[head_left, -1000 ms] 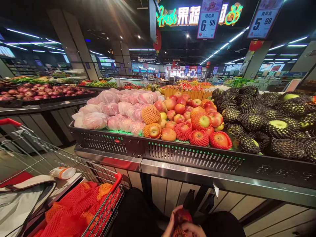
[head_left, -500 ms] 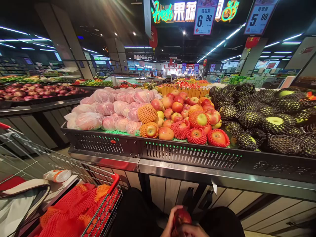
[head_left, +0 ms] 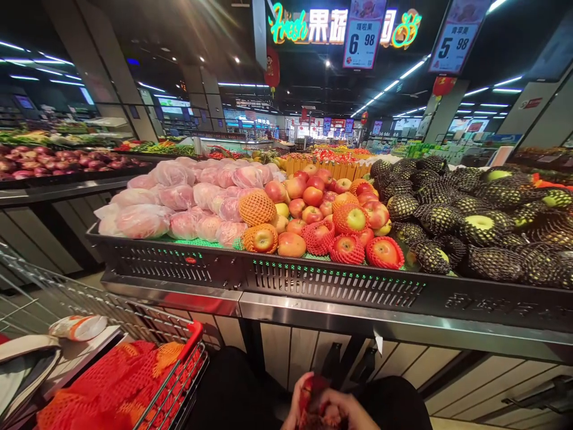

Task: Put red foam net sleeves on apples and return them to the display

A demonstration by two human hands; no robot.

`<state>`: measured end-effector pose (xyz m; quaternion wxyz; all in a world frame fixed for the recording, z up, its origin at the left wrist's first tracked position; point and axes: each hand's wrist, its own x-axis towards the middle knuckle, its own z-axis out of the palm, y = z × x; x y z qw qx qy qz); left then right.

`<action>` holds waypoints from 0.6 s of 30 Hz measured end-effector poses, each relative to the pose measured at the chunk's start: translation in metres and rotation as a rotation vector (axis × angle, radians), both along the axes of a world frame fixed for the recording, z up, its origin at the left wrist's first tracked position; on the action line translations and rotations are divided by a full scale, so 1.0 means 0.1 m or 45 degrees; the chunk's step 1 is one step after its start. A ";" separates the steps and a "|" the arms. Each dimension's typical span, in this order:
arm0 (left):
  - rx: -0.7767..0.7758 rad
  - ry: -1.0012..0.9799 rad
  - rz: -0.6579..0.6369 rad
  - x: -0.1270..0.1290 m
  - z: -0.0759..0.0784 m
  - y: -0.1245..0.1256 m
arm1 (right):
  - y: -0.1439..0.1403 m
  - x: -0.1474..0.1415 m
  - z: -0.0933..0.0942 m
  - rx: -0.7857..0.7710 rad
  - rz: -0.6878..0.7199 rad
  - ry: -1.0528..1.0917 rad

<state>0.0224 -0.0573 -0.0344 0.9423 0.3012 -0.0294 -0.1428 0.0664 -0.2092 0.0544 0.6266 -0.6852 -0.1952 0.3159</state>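
Where the shopping cart (head_left: 170, 382) sits at eight o'clock, orange foam nets (head_left: 116, 388) fill it. At twelve o'clock a neon sign (head_left: 313, 27) reads "Fresh", with price cards "6.98" (head_left: 360, 36) and "5.98" (head_left: 454, 39) alongside. At six o'clock the left hand (head_left: 298, 406) and right hand (head_left: 347, 412) curl closed around a red apple (head_left: 313, 394) held between them, below the fruit display bin (head_left: 331, 283).

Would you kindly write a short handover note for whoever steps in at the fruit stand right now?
Left hand and right hand: both closed around one red apple, held low at the bottom edge of view; whether it has a foam net on it cannot be told.
Display tray: bare apples mixed with netted apples.
Shopping cart, at the left: a heap of loose red and orange foam nets.
Done: some apples netted. Left: the bare ones.
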 end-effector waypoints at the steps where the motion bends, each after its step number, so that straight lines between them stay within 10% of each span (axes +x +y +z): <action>1: -0.073 0.011 -0.012 0.00 0.05 0.02 | 0.05 -0.02 -0.02 0.076 -0.085 0.053; 10: -0.037 0.194 -0.032 -0.07 0.13 0.00 | 0.06 -0.25 0.02 0.030 -0.113 -0.048; 18: -0.031 0.206 -0.002 -0.12 0.27 0.04 | 0.12 -0.27 -0.01 0.047 -0.497 -0.250</action>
